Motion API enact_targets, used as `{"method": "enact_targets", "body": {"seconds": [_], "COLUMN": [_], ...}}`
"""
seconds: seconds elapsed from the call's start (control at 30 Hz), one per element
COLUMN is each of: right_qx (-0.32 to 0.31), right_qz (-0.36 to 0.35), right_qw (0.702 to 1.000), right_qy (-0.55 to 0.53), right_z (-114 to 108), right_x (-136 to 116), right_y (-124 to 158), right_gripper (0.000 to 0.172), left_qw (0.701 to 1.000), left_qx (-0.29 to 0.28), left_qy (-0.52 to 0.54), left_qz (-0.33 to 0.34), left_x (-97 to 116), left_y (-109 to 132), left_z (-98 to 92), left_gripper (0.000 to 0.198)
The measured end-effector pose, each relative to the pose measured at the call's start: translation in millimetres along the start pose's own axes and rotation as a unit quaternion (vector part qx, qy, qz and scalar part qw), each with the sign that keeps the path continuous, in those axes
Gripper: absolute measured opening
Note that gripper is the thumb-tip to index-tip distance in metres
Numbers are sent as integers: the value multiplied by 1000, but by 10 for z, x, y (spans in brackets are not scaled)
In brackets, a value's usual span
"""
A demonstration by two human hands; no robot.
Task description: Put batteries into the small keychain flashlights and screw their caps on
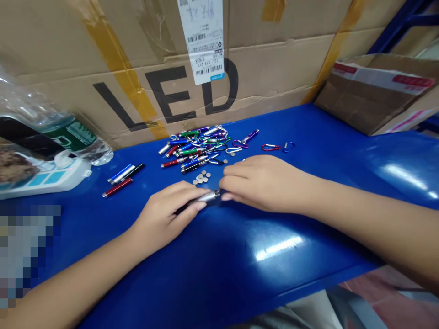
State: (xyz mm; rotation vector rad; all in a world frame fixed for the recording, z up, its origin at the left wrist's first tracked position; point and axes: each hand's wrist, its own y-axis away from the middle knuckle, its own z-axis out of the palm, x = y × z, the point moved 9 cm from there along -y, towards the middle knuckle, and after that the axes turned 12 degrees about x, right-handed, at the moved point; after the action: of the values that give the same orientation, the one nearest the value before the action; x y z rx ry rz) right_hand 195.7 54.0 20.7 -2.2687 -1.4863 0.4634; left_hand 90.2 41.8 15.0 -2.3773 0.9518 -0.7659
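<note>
Blue surface (192, 274), between near and far edges: left hand (169, 208) pinches a silver tube (207, 197) (probably light, rigid, slippery; grip mid-barrel); right hand (260, 183) curls fingers at its end, pinch unclear.

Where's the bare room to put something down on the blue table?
On the shiny blue tabletop, between the left forearm and right forearm, and between the right forearm and the brown cardboard box. It's crowded beyond the left hand: small silver discs and a pile of colourful metal tubes.

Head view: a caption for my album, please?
Left hand gripping a silver tube, right hand at its end, near small discs on a blue table.
</note>
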Motion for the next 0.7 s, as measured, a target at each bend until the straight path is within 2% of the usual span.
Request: {"method": "enact_targets", "body": {"seconds": [0.17,0.33,0.57,0.7], "right_qx": [-27,-46,-55,-85], "right_qz": [-54,-37,1,23], "right_qw": [997,998,998,996], "right_qy": [38,26,-2,-31], "right_z": [80,145,172,205], "right_x": [-104,-139,-93,-76], "right_y": [2,-4,-14,-11], "right_gripper": [31,30,28,27], "left_qw": [999,1000,998,995], "left_qx": [-21,-14,6,35], "left_qy": [44,6,-45,-59], "left_qz": [-5,-7,41,74], "left_x": [-24,-49,13,71], "left_y": [26,34,65,67], "left_z": [36,30,-13,-61], "left_gripper": [23,24,24,20]}}
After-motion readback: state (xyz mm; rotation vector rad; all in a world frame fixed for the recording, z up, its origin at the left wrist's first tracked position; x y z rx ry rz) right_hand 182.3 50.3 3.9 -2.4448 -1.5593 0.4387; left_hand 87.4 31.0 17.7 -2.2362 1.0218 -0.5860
